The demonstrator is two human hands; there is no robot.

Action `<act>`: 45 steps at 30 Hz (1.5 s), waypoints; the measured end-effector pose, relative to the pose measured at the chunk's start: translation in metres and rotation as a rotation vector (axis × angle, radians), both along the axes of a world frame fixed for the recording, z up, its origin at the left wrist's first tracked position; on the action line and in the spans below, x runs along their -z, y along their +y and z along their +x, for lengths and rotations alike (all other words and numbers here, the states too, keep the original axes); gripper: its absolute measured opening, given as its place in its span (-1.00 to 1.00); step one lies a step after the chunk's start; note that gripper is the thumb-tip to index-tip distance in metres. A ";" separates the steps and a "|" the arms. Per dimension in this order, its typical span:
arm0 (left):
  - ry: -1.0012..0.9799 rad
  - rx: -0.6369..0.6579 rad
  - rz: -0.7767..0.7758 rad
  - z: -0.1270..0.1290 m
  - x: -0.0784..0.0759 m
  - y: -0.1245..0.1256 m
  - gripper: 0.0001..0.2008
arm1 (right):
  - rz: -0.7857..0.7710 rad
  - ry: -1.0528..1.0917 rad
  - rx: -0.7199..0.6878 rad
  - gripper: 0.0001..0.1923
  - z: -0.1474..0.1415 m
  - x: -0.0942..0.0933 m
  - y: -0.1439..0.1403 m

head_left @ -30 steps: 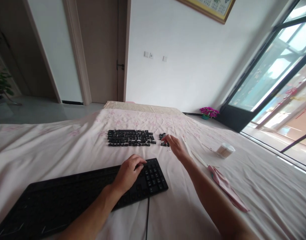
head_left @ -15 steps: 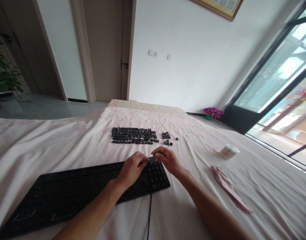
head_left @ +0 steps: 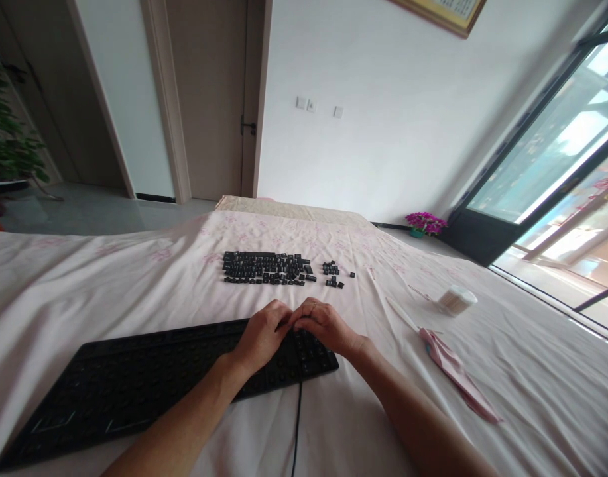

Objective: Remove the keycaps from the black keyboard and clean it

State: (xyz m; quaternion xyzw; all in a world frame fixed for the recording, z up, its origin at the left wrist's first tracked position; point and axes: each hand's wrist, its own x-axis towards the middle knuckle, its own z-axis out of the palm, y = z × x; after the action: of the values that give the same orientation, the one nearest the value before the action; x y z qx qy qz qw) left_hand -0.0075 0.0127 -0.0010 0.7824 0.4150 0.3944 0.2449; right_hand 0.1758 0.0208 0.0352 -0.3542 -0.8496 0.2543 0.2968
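Both hands, left hand point(head_left: 261, 334) and right hand point(head_left: 323, 326), curl on the keyboard point(head_left: 134, 384) at lower centre, grip unclear; loose keycaps point(head_left: 266, 267) above, cotton-swab tub point(head_left: 457, 300) at right.

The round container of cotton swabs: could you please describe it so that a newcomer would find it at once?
Start at the pink floral sheet and look right, toward the glass door. The cotton swab container stands there, beyond the folded pink cloth. It is the only pale round tub, well apart from the black loose keycaps.
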 end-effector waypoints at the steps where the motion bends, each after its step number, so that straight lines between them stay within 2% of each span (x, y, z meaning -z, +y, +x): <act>1: 0.006 -0.001 0.001 0.000 0.001 0.000 -0.88 | 0.003 -0.003 0.002 -0.84 0.001 0.000 0.001; 7: 0.006 0.003 0.013 0.000 0.003 0.001 -0.86 | 0.086 -0.080 0.061 -0.78 0.007 -0.002 0.003; 13: -0.013 0.042 0.020 -0.001 0.002 -0.001 -0.83 | 0.191 -0.240 0.002 -0.79 -0.010 0.006 -0.010; 15: -0.014 0.032 0.016 -0.002 0.001 -0.001 -0.85 | 0.149 -0.172 0.029 -0.80 -0.009 0.009 -0.008; 19: -0.005 0.015 0.007 -0.002 0.002 0.000 -0.84 | -0.047 0.037 0.121 -0.81 0.004 0.012 0.003; 21: -0.003 0.020 0.002 -0.002 0.002 0.000 -0.81 | -0.100 0.082 0.119 -0.81 0.008 0.012 0.006; 28: 0.009 -0.003 0.009 -0.001 0.003 0.001 -0.84 | -0.123 0.132 0.034 -0.79 0.007 0.016 0.006; 34: -0.003 0.020 0.001 -0.001 0.002 0.000 -0.78 | -0.195 0.279 0.015 -0.66 0.018 0.020 0.013; 38: 0.008 0.007 -0.002 0.000 0.002 0.000 -0.83 | -0.172 0.209 -0.003 -0.70 0.011 0.017 0.007; 41: 0.018 -0.004 -0.006 0.000 0.003 0.001 -0.86 | -0.139 0.209 0.040 -0.72 0.004 0.018 0.000; 45: 0.061 0.027 -0.010 0.000 0.001 0.000 -0.80 | -0.145 0.296 0.126 -0.68 0.003 0.020 -0.003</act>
State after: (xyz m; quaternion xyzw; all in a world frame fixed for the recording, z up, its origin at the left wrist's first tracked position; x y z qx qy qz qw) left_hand -0.0076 0.0126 -0.0016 0.7985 0.4136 0.3648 0.2414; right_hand 0.1785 0.0173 0.0157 -0.3858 -0.7522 0.3453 0.4076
